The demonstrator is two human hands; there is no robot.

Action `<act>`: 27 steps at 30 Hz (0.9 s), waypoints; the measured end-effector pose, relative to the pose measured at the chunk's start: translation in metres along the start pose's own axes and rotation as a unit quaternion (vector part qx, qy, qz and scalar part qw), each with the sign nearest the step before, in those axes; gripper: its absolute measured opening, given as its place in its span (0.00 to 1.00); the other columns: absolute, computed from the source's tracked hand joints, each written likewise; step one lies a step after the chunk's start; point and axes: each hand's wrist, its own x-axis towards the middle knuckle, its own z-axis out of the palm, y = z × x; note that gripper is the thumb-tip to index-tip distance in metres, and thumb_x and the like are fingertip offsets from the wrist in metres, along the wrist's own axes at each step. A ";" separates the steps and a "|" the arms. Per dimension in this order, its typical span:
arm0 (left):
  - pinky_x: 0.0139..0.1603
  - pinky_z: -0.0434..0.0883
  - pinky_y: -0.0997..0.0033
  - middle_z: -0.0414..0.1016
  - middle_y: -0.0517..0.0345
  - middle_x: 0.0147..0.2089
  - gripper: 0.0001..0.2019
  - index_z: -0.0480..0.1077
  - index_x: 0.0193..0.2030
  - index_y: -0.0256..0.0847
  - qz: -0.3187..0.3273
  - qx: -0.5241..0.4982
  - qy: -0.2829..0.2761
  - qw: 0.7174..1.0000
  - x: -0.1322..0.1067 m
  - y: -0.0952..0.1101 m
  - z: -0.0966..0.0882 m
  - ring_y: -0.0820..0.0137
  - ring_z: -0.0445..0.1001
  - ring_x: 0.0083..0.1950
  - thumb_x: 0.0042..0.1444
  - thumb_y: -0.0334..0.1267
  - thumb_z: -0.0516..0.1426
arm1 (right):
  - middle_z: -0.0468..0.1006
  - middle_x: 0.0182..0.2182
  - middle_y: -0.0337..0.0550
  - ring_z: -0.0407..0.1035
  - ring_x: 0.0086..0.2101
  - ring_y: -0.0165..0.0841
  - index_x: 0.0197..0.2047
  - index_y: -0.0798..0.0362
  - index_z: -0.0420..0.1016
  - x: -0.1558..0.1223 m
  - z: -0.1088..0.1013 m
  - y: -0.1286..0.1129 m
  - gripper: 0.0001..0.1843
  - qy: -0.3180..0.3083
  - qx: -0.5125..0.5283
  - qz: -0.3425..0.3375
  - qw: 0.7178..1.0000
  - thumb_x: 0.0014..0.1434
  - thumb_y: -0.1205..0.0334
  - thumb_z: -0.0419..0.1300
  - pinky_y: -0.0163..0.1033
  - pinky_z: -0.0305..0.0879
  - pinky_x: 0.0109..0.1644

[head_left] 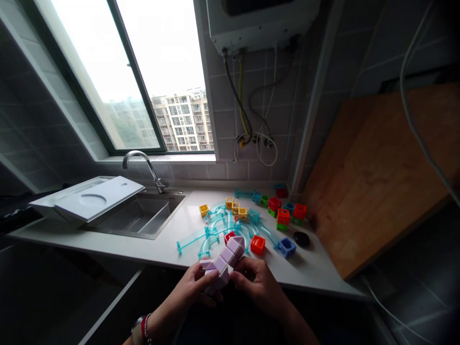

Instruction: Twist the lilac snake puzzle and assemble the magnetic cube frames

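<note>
Zigzagging pale-lilac toy (223,258), angular and faceted

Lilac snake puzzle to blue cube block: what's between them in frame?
In the head view, an orange cube block and curved teal track pieces show between the lilac snake puzzle and the blue cube block.
</note>
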 end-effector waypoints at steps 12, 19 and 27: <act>0.28 0.74 0.72 0.82 0.45 0.46 0.32 0.67 0.53 0.39 0.023 -0.010 -0.021 0.999 -0.036 -0.032 -0.027 0.61 0.83 0.34 0.52 0.62 0.67 | 0.73 0.22 0.38 0.70 0.26 0.36 0.31 0.52 0.77 -0.036 -0.069 0.068 0.27 0.209 -0.218 0.045 0.952 0.64 0.36 0.58 0.38 0.64 0.33; 0.27 0.73 0.74 0.82 0.51 0.41 0.31 0.68 0.49 0.41 0.024 -0.021 -0.036 0.999 -0.068 -0.058 -0.020 0.63 0.83 0.34 0.51 0.63 0.68 | 0.69 0.17 0.38 0.65 0.22 0.34 0.23 0.51 0.73 -0.031 -0.095 0.097 0.28 0.259 -0.258 0.046 0.930 0.55 0.33 0.60 0.38 0.61 0.29; 0.27 0.69 0.74 0.80 0.53 0.39 0.29 0.67 0.47 0.41 0.051 -0.053 -0.061 0.995 -0.100 -0.064 -0.014 0.67 0.79 0.31 0.51 0.61 0.68 | 0.53 0.18 0.28 0.53 0.20 0.30 0.31 0.51 0.74 -0.032 -0.099 0.104 0.13 0.276 -0.254 0.032 0.927 0.47 0.51 0.59 0.36 0.54 0.26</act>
